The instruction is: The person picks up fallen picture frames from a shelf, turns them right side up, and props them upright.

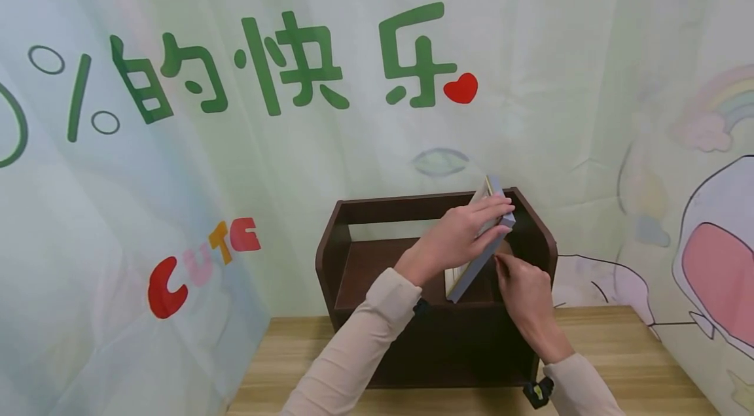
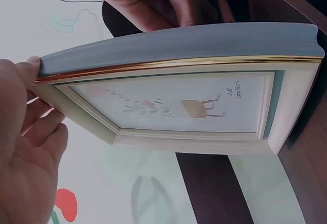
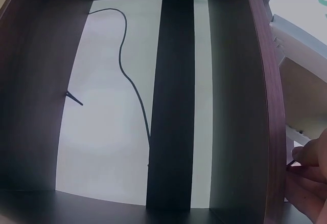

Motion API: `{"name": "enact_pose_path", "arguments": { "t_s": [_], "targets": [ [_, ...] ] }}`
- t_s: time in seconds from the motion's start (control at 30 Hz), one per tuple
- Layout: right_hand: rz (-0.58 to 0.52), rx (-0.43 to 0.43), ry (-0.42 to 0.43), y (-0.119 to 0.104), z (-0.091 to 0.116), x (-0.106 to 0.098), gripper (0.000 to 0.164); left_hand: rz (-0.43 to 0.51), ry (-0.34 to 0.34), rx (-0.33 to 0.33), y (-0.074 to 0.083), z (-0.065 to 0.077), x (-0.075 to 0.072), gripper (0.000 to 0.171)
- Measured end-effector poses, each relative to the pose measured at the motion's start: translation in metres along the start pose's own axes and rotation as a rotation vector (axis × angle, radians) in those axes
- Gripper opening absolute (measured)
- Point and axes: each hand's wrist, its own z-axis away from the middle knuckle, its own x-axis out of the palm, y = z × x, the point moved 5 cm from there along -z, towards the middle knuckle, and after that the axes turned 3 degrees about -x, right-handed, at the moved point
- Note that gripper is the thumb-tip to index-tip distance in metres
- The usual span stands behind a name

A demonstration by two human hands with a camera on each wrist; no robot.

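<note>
A picture frame (image 2: 179,45) with a grey-blue outer edge, a gold line and a cream border stands tilted on the upper board of a dark brown desk shelf (image 1: 436,347). My left hand (image 1: 459,233) holds it by its upper end, fingers over the edge. A plant print shows inside it in the left wrist view. Behind the frame, close to its brown back (image 3: 306,91), is my right hand (image 1: 524,292). Its thumb and finger pinch a small dark piece (image 3: 291,163), mostly hidden by the fingers; I cannot tell what it is.
The shelf stands on a wood-grain table (image 1: 612,337), its side panel (image 1: 533,226) close to the right hand. A printed curtain (image 1: 377,148) hangs behind. Through the shelf's lower opening, a dark cable (image 3: 122,55) shows in the right wrist view.
</note>
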Motion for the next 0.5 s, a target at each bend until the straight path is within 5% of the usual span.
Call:
{"name": "enact_pose_path", "arguments": {
  "t_s": [0.5],
  "targets": [
    [-0.007,0.045,-0.026,-0.0015,0.0001,0.0002,0.006,-0.03,0.009,-0.002,0.0025,0.0014,0.0005,0.044]
  ]
}}
